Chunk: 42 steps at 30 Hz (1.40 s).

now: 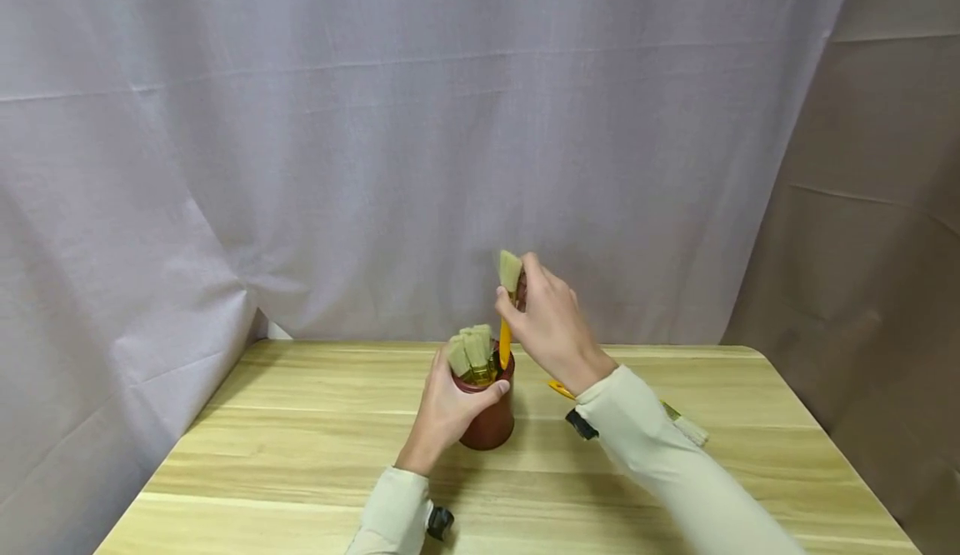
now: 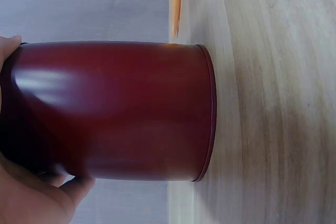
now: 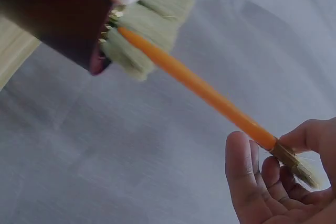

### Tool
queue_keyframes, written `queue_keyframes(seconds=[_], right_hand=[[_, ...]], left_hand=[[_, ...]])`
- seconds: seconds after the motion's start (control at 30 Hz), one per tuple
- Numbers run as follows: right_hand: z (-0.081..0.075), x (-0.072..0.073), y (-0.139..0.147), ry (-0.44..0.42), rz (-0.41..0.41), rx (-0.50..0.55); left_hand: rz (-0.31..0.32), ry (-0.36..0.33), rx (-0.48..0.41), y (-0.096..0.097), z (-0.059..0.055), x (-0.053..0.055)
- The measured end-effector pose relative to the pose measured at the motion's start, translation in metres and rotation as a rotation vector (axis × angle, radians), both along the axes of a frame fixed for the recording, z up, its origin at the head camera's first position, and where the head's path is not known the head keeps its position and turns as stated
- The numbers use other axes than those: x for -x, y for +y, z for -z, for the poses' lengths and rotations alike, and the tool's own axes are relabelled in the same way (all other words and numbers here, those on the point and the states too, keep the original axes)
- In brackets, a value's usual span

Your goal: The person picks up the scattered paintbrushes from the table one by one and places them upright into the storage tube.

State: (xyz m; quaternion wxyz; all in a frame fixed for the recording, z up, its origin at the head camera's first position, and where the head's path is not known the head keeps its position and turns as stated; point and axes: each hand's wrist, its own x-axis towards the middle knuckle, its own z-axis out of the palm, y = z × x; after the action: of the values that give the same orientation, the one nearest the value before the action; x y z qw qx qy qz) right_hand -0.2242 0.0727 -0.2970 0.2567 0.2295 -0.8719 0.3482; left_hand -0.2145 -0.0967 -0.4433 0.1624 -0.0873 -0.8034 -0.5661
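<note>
My left hand (image 1: 442,405) grips a dark red cylindrical pot (image 1: 487,432) around its upper part, thumb along the rim. The pot stands upright on the table, its lower wall (image 2: 147,108) filling the left wrist view. Several paintbrushes (image 1: 472,351) are in it, pale bristles up. Above the mouth, my right hand (image 1: 555,322) pinches another paintbrush (image 1: 506,340) near its metal band, bristles up. The orange handle (image 3: 199,87) points down at the pot, its tip overlapping the rim among the other bristles in the right wrist view.
Partly behind my right forearm, one more paintbrush (image 1: 688,428) lies on the wooden table (image 1: 300,455), with its orange handle end (image 1: 560,389) showing left of the sleeve. Grey cloth (image 1: 420,163) hangs behind the table, and darker cloth (image 1: 862,305) hangs on the right.
</note>
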Motion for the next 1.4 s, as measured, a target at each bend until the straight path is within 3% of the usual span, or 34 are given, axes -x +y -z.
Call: queue_keyframes(seconds=[0.33,0.6,0.7,0.9,1.13,1.4], right_hand=[[0.033,0.011,-0.009,-0.079,0.035,-0.162],[0.055,0.010,-0.009,-0.064,0.028,-0.284],[0.059,0.012,-0.009,-0.123,0.033,-0.261],[0.062,0.020,-0.011,-0.266,-0.002,-0.120],[0.078,0.022,-0.007,-0.284,0.027,-0.136],[0.063,0.015,0.015,-0.341,-0.004,-0.030]], left_hand=[[0.008,0.000,0.005,0.001,-0.001,-0.002],[0.002,-0.002,0.009,0.001,-0.001,-0.003],[0.004,-0.002,0.016,0.001,-0.001,-0.003],[-0.007,-0.011,0.024,0.001,-0.002,-0.001],[0.004,-0.018,0.031,0.003,-0.001,0.000],[0.024,-0.012,0.016,0.005,-0.001,-0.001]])
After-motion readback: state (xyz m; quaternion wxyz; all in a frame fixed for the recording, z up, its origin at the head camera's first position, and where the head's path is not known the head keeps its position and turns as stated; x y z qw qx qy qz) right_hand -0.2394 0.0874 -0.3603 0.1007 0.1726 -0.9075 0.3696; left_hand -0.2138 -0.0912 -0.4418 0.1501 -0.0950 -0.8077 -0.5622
